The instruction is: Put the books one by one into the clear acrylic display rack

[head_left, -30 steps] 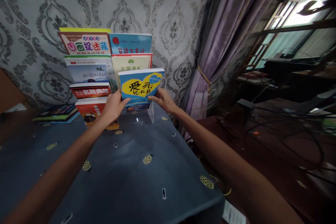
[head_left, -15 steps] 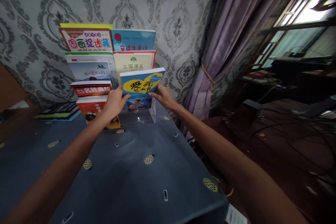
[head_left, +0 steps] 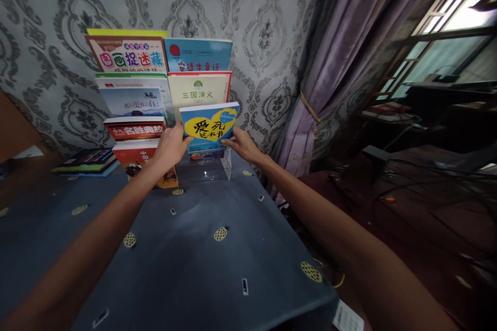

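A blue book with a yellow heart on its cover (head_left: 209,126) is held upright between my two hands. My left hand (head_left: 174,144) grips its left edge, thumb on the front cover. At the right edge, my right hand (head_left: 243,144) pinches it with the thumb in front. Behind and below it stands a clear acrylic book rack (head_left: 227,164), its lower right tier partly hidden by the book. A cream book (head_left: 197,88) and a light-blue book (head_left: 200,55) rise behind. Left of my left hand are a red-and-orange book (head_left: 132,158) and several others in tiers.
A flat stack of books (head_left: 87,162) lies on the table's left. The dark blue tablecloth (head_left: 186,269) has a pineapple pattern. A patterned wall (head_left: 264,36) backs the table, with a purple curtain (head_left: 306,129) at the right. Dark cables (head_left: 423,170) lie beyond.
The blue book has come down slightly and straightened, covering more of the picture cover behind it. Both hands keep their hold on its edges.
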`<state>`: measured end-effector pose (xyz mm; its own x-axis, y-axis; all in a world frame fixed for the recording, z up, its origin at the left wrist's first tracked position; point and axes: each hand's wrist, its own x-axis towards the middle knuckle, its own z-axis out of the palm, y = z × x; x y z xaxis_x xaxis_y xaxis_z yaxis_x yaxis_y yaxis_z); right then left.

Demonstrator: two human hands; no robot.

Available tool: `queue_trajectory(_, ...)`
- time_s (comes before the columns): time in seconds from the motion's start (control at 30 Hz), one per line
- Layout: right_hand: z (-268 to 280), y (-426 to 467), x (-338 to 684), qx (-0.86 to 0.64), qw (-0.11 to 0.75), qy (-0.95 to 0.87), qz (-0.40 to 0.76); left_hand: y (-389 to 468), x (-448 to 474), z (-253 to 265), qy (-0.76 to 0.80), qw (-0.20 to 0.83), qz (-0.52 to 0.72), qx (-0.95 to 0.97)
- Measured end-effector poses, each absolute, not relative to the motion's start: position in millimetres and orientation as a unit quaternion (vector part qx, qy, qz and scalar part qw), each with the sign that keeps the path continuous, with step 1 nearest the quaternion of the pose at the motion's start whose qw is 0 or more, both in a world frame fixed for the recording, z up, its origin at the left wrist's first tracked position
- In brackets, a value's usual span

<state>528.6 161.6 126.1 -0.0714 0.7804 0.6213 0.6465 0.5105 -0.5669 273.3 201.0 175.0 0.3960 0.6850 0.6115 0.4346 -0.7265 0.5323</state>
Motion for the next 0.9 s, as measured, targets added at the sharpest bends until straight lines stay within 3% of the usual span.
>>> queue_trajectory(0.1, 124, 164, 530, -0.507, 0.457, -0.730, 0.046, 192, 276, 182, 0.420, 0.046, 0.345, 0.838)
queue_trajectory(0.2, 122, 168, 529, -0.526, 0.450, -0.721, 0.028, 185, 278, 189, 0.463, 0.012, 0.298, 0.835)
queue_trajectory(0.5, 123, 173, 525, -0.572, 0.470, -0.672, -0.021, 186, 283, 194, 0.491, 0.003, 0.244, 0.836)
queue_trajectory(0.9, 129, 173, 526, -0.556, 0.503, -0.662, 0.002, 197, 283, 201, 0.491, 0.009, 0.202, 0.847)
